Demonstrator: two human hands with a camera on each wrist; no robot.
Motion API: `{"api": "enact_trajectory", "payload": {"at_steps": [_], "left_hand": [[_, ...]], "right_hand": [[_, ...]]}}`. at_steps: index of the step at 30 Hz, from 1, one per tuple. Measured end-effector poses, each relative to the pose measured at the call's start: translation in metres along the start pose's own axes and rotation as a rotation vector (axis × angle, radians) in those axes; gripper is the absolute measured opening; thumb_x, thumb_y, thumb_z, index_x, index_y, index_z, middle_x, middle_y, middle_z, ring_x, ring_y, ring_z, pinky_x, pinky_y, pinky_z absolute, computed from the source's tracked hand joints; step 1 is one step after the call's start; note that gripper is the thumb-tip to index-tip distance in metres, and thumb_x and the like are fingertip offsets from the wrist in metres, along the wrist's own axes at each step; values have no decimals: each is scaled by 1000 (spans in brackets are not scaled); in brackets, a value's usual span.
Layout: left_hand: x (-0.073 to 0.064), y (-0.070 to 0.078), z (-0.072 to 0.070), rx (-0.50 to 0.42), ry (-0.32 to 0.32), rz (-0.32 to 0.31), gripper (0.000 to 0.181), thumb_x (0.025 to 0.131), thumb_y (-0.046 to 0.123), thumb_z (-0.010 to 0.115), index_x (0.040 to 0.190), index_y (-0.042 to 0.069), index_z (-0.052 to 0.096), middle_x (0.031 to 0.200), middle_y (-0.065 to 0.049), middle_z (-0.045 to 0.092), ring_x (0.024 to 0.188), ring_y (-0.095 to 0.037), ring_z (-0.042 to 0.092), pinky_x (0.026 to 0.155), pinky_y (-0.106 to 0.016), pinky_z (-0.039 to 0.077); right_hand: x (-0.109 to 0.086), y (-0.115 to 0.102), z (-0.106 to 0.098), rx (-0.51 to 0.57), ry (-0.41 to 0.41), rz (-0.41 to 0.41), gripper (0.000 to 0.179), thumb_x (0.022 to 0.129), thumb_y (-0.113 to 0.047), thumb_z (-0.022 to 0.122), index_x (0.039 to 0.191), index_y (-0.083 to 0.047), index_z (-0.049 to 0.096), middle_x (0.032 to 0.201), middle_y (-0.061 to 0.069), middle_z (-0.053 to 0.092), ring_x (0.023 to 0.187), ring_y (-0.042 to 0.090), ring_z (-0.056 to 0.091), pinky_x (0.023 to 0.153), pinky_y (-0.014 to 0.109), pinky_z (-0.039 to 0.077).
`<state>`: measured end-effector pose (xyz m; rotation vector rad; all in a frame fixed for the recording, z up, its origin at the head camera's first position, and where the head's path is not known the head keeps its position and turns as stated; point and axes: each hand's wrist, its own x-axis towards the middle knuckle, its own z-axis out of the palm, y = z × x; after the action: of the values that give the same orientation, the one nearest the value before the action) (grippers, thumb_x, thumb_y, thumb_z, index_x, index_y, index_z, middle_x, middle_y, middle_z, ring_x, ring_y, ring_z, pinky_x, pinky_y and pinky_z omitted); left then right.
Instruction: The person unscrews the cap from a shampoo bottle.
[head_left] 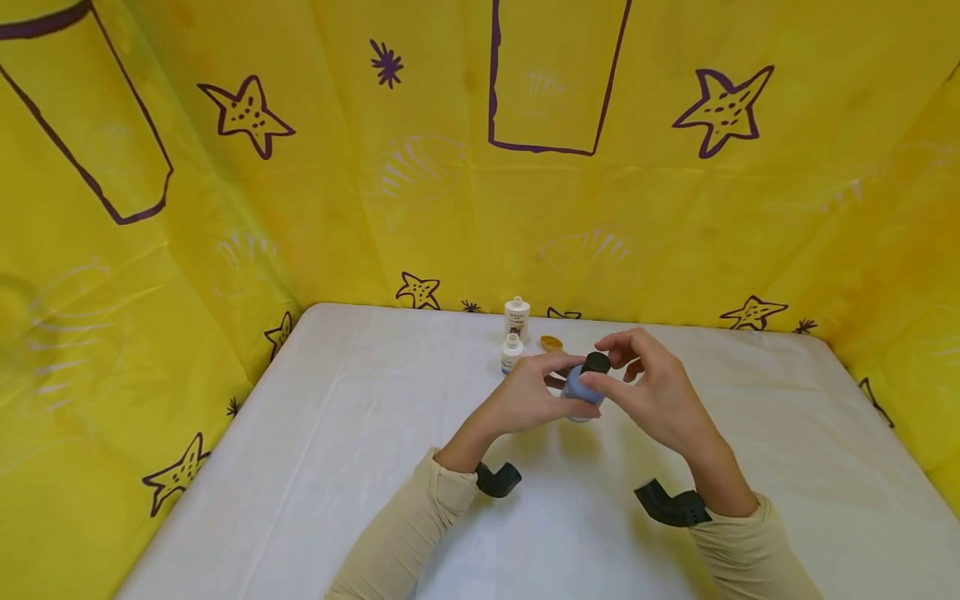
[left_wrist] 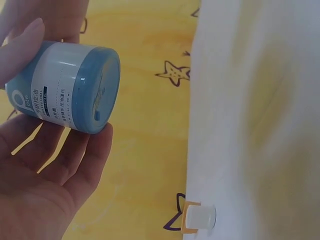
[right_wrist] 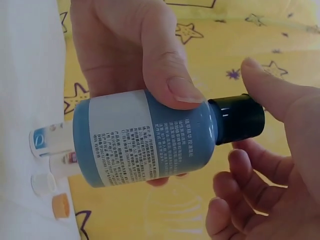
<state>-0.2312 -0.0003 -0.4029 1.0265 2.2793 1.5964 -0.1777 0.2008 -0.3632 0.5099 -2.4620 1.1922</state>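
A blue bottle (head_left: 582, 387) with a pale printed label and a black cap (head_left: 597, 362) is held up above the table in front of me. My left hand (head_left: 528, 396) grips its body, thumb on one side and fingers on the other. In the left wrist view the base of the blue bottle (left_wrist: 95, 90) faces outward. My right hand (head_left: 652, 392) is at the capped end. Its thumb and fingertips lie on either side of the black cap (right_wrist: 240, 119) in the right wrist view, with the other fingers curled below.
Two uncapped white bottles, one at the back (head_left: 517, 317) and one nearer (head_left: 512, 357), stand on the white-covered table (head_left: 360, 400). Beside them lie an orange cap (head_left: 551, 342) and a white cap (right_wrist: 44, 183). Yellow patterned cloth (head_left: 465, 208) rises behind and at both sides.
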Motion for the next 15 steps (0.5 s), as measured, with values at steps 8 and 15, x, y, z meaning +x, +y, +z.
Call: {"api": "enact_trajectory", "payload": {"at_steps": [8, 15], "left_hand": [[0, 0, -1, 5, -5, 6, 58, 82, 26, 87, 135, 19, 67, 120, 4, 72, 102, -4, 66, 91, -22, 56], [0, 1, -3, 41, 12, -39, 61, 82, 29, 87, 138, 17, 64, 125, 1, 70, 106, -8, 65, 92, -21, 56]], "right_hand": [[1, 1, 2, -7, -16, -62, 30, 83, -12, 84, 110, -12, 69, 100, -1, 66, 87, 5, 57, 74, 20, 51], [0, 1, 0, 19, -55, -132, 45, 92, -3, 72, 135, -14, 66, 119, 4, 70, 100, 2, 61, 77, 16, 53]]}}
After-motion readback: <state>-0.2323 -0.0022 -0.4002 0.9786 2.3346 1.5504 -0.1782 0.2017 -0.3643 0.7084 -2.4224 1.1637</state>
